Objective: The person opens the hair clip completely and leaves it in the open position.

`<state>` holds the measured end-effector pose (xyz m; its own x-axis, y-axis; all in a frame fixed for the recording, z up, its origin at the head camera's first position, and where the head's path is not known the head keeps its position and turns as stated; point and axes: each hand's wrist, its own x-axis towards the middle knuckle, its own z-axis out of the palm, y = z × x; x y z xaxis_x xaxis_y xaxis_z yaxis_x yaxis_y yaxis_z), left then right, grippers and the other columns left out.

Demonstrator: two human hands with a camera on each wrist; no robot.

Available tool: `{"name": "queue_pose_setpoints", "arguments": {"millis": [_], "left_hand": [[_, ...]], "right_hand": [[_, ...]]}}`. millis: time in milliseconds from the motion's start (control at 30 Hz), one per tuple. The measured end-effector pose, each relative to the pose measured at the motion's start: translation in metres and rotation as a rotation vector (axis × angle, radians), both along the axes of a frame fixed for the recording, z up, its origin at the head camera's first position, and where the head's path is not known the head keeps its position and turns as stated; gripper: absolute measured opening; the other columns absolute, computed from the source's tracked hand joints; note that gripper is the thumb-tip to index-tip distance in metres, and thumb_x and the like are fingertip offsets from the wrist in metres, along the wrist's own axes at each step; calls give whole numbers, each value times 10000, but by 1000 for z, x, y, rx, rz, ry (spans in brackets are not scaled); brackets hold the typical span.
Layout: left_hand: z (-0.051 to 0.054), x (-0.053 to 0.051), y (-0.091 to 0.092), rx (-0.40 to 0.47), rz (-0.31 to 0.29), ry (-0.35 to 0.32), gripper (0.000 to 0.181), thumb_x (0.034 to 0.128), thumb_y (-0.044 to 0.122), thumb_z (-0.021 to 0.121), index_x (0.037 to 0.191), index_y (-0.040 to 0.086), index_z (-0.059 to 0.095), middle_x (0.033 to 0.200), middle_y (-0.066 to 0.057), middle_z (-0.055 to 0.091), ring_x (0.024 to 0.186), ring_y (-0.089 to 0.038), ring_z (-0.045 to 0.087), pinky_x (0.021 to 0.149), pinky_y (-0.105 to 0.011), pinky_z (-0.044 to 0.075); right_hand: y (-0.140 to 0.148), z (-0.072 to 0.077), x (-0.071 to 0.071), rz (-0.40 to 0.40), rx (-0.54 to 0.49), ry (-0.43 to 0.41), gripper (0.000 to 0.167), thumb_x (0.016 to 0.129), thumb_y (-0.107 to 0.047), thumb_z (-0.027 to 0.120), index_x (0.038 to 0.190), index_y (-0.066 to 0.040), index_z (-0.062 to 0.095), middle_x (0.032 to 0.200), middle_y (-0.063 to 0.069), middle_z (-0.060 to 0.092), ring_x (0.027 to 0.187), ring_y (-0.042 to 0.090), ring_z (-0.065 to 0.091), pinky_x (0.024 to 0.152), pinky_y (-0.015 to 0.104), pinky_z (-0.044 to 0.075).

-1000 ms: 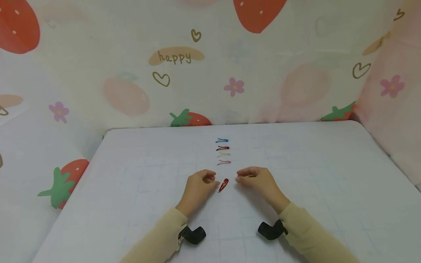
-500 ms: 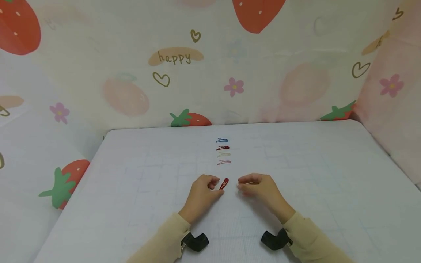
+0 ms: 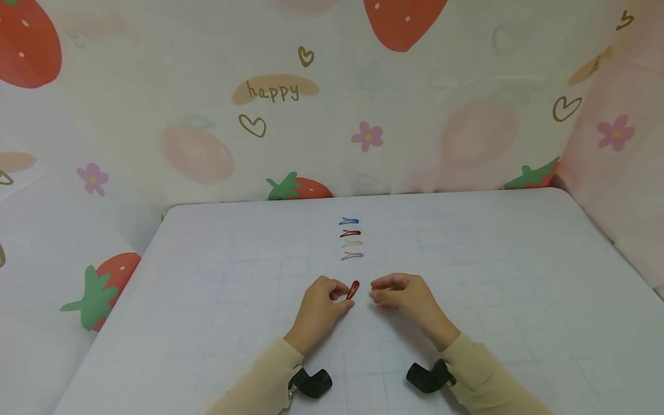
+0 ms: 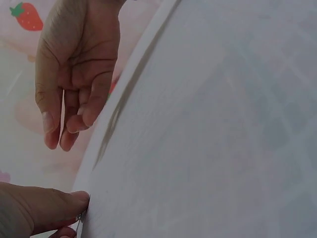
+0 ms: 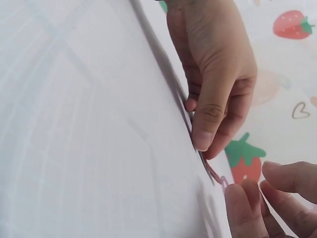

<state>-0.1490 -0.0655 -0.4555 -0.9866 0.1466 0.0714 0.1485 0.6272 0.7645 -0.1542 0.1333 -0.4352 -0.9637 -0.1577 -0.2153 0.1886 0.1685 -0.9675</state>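
A red snap hair clip (image 3: 354,288) lies at the middle of the table, its lower end pinched between the thumb and fingers of my left hand (image 3: 317,311). Its rounded end points away and slightly right. The left wrist view shows my left thumb (image 4: 54,207) with a thin edge of the clip under it. Just right of the clip, my right hand (image 3: 412,300) hovers with loosely bent fingers, holding nothing. In the right wrist view, my right fingertips (image 5: 242,206) come near the far end of the clip; whether they touch it is unclear.
Beyond the hands, a column of spread hair clips lies on the white table (image 3: 233,317): blue (image 3: 354,221), red (image 3: 356,233), pale yellow (image 3: 358,243) and pink (image 3: 358,255). A strawberry-print curtain (image 3: 321,144) stands behind the table.
My left hand has moved slightly right and nearer, and now pinches the red hair clip, which was lying free one second ago. My right hand has shifted a little nearer. The column of clips is unchanged.
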Motion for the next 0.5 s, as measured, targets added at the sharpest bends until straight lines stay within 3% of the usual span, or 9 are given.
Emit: {"name": "queue_pose_setpoints", "arguments": {"millis": [500], "left_hand": [[-4, 2, -4, -10, 2, 50, 45, 865, 65, 731, 884, 85, 767, 840, -13, 641, 739, -76, 516, 657, -190, 432]], "right_hand": [[-2, -5, -1, 9, 12, -22, 313, 845, -96, 743, 1108, 69, 701, 984, 94, 758, 776, 67, 676, 742, 270, 586]]}}
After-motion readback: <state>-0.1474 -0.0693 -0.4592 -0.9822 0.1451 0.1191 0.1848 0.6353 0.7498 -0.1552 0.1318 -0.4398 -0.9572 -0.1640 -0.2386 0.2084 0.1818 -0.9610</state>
